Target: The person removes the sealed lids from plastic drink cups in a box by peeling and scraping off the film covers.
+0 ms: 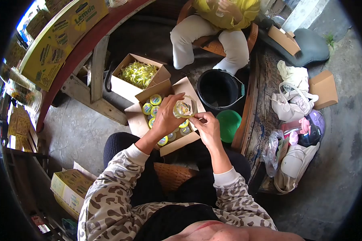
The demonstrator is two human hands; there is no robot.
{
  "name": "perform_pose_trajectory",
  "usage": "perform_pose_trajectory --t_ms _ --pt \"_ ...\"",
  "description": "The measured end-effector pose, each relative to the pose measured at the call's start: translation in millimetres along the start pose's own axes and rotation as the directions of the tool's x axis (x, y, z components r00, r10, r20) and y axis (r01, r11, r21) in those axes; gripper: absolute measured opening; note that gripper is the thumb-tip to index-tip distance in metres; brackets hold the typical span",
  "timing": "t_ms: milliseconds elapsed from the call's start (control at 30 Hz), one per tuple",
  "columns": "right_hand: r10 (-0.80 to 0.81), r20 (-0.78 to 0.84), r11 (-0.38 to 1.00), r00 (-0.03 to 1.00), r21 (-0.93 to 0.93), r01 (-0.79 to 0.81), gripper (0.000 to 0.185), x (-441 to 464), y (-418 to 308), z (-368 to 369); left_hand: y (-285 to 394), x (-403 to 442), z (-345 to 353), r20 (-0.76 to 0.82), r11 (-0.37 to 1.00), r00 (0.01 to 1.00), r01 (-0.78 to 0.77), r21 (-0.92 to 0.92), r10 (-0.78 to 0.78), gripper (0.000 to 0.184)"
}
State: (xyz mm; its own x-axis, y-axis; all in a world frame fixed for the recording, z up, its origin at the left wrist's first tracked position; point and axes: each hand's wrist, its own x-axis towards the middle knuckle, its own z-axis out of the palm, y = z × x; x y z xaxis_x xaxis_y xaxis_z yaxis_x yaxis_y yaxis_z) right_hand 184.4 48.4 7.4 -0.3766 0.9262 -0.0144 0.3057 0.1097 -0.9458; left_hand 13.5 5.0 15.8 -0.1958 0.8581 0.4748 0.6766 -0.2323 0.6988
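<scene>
My left hand (165, 116) is wrapped round the side of a clear plastic cup (182, 107), held above an open cardboard box. At the cup's right side, the thumb and fingers of my right hand (206, 125) pinch a pale yellowish strip (194, 107) that runs along the rim. Below both hands, the open cardboard box (137, 121) holds several cups with yellow-and-green lids (147, 108). Behind it stands another box (122, 89) full of yellow-green strips (137, 74).
A black bucket (218, 90) and green basin (229, 125) stand right of the box. Across from me sits a person (213, 30) holding a clear cup. Bags (293, 102) lie at the right. A yellow carton (70, 186) stands lower left, beside a wooden table frame (94, 94).
</scene>
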Motion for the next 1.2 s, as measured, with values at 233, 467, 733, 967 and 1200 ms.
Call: perform_pose_trajectory --t_ms 233,467,733,967,1200 --pt "0.105 0.061 0.990 0.993 0.083 -0.110 0.024 15 6 0 -16 5 6 0.051 0.996 0.997 0.060 -0.067 -0.057 0.071" --pt "0.015 0.057 0.998 0.998 0.057 -0.018 0.017 30 28 6 -28 6 11 0.068 0.990 0.990 0.125 -0.072 -0.120 0.077" --pt "-0.025 0.042 0.997 0.999 0.069 0.022 0.012 28 40 5 -29 7 12 0.098 0.990 0.987 0.129 -0.056 -0.123 0.066" --pt "-0.121 -0.021 0.993 0.992 -0.005 0.120 0.010 26 23 -3 -32 1 13 0.148 0.917 0.947 0.313 -0.246 -0.284 0.066" --pt "-0.098 -0.095 0.994 0.991 -0.056 0.093 0.013 28 19 -14 -23 -2 9 0.205 0.895 0.943 0.318 -0.313 -0.263 0.072"
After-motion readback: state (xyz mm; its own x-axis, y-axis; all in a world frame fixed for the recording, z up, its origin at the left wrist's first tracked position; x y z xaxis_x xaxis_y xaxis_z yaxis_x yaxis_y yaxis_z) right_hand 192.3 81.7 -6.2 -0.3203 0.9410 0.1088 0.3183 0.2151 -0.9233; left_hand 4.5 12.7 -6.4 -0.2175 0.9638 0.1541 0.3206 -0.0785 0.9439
